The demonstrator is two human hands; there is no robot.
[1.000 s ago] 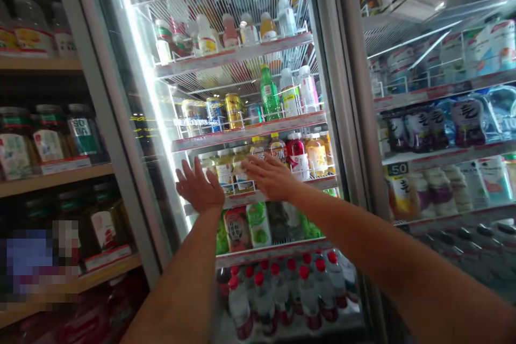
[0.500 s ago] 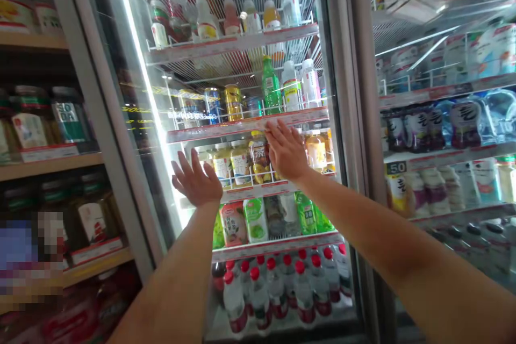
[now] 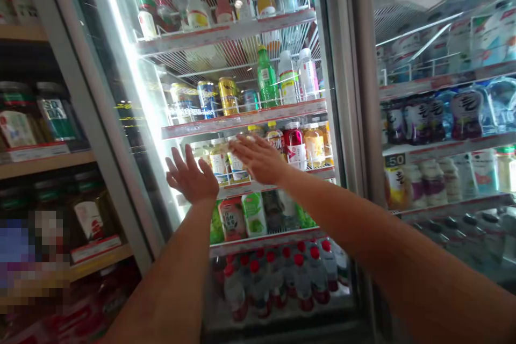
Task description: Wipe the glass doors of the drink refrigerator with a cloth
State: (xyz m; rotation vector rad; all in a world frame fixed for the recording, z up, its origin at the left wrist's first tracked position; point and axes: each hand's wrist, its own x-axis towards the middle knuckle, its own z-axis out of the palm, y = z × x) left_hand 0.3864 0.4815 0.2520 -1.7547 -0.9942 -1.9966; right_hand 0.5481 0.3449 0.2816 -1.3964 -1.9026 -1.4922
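While empty, hands [image 3: 192, 177] [image 3: 258, 160] before bottled drinks [image 3: 220, 166]

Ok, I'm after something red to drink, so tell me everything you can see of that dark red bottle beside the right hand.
The dark red bottle stands upright behind the glass door, on a shelf with a red-edged front rail, just right of the right hand. It looks like plastic, with a pale cap and a white label low on its body; the label's text is unreadable. An amber-coloured bottle stands close on its right.
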